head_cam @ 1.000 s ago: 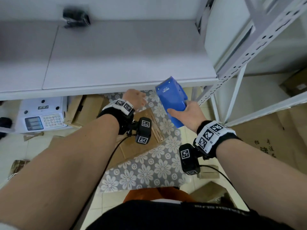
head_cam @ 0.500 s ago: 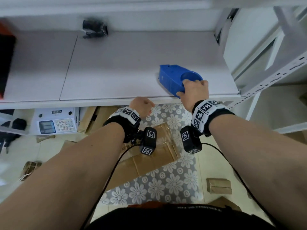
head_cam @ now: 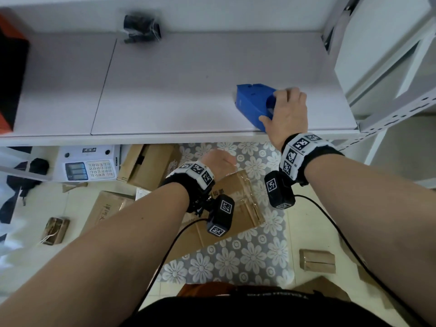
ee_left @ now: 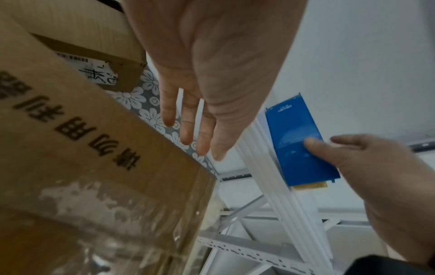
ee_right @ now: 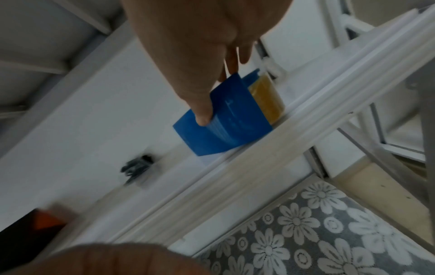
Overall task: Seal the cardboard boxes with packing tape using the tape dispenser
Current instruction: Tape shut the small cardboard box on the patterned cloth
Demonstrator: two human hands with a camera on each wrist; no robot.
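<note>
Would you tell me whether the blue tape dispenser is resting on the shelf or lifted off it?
Resting: the tape dispenser sits on the shelf, gripped by the right hand.

One blue tape dispenser [head_cam: 253,103] on the white shelf [head_cam: 165,90]. Two hands: right hand [head_cam: 286,112], left hand [head_cam: 218,161]. Two larger cardboard boxes on the floor: a taped box [head_cam: 238,204] and an open box [head_cam: 147,165]. Two small brown packages [head_cam: 55,230] [head_cam: 317,260]. One weighing scale [head_cam: 88,165]. One floral mat [head_cam: 236,256]. One black object [head_cam: 141,28] at the back of the shelf.
</note>
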